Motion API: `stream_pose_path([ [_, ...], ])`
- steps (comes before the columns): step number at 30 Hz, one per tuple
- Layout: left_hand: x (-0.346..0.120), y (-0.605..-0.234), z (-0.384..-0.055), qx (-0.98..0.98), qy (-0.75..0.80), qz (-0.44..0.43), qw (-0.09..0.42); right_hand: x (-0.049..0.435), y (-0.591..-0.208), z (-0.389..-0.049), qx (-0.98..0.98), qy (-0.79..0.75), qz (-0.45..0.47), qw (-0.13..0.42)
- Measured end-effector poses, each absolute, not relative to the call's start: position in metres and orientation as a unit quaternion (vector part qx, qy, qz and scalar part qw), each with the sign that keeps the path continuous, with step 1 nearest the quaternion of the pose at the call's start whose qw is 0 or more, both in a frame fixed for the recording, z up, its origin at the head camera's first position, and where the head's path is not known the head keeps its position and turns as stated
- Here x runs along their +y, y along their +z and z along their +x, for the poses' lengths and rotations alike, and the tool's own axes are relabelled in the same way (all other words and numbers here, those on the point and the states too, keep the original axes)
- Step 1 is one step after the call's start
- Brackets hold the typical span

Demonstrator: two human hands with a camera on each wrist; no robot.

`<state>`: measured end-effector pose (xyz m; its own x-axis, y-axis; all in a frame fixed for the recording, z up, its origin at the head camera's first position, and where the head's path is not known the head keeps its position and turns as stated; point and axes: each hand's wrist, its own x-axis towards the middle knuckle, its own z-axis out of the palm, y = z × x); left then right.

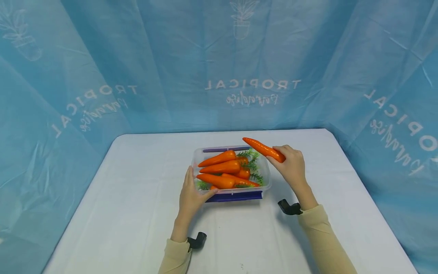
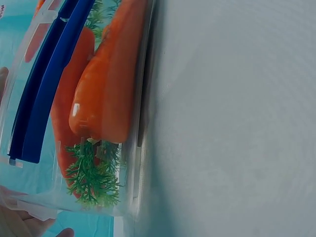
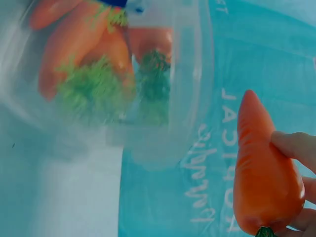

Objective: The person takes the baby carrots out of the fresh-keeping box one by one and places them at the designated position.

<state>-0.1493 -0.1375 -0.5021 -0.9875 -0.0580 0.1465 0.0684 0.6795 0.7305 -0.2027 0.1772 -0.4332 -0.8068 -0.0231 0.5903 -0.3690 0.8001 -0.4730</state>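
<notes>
A clear plastic container [image 1: 268, 179] with blue side clips holds several orange carrots [image 1: 220, 167] with green feathery tops. My left hand [image 1: 192, 196] grips the container's near left corner, thumb over the front rim and fingers along the left side. In the left wrist view, carrots [image 2: 101, 94] show through the clear wall behind a blue clip [image 2: 47, 84]. My right hand [image 1: 291, 165] holds one carrot [image 1: 263, 149] by its thick end, raised over the far right part of the container, tip pointing left. The right wrist view shows that carrot [image 3: 266, 173] between thumb and fingers.
The container stands on a white-covered table [image 1: 143, 182], toward its far edge. Blue printed curtains [image 1: 205, 57] hang behind and on both sides. A black wrist camera mount [image 1: 197, 240] sits on the left wrist, another mount [image 1: 289, 207] on the right.
</notes>
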Motion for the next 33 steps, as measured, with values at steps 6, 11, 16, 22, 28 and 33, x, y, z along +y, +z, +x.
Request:
stream_pose_path([
  [6,-0.138,-0.502,-0.149,-0.912,-0.402,-0.008,0.079,0.190,-0.440,-0.200,-0.899,0.299,0.080,0.308],
  [11,-0.138,-0.502,-0.150,-0.912,-0.404,-0.008,0.074,0.196,-0.447,-0.198,-0.904,0.295,0.055,0.306],
  [16,-0.138,-0.502,-0.149,-0.912,-0.403,-0.007,0.071,0.203,-0.453,-0.195,-0.909,0.287,0.037,0.300],
  [22,-0.138,-0.501,-0.148,-0.912,-0.405,-0.005,0.065,0.208,-0.464,-0.191,-0.914,0.278,0.028,0.293],
  [28,-0.138,-0.499,-0.147,-0.913,-0.403,-0.003,0.062,0.210,-0.473,-0.189,-0.916,0.278,0.020,0.288],
  [33,-0.138,-0.500,-0.149,-0.913,-0.403,-0.003,0.064,0.213,-0.477,-0.189,-0.916,0.272,0.013,0.295],
])
